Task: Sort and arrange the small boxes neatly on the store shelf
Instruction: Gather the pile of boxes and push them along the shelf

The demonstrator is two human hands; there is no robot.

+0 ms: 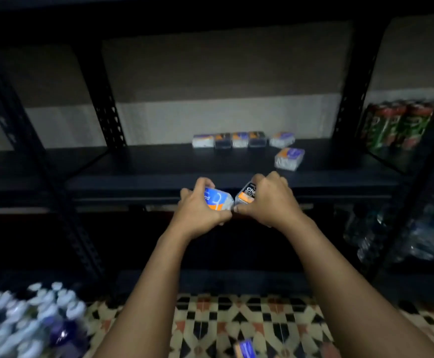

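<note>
My left hand (200, 208) grips a white, blue and orange small box (218, 201) just in front of the dark shelf's front edge (133, 182). Beside it, my right hand (270, 200) grips a black and orange small box (247, 195). The two boxes nearly touch. At the back of the shelf a row of several small boxes (229, 140) alternates white and black. A white box (282, 139) lies tilted at the row's right end. Another white box (289, 158) sits alone nearer the front.
Green and red cans (394, 125) stand on the shelf to the right. Plastic water bottles (404, 236) fill the lower right shelf, and a pack of capped bottles (24, 321) sits on the patterned floor at lower left. One small box (245, 348) lies on the floor.
</note>
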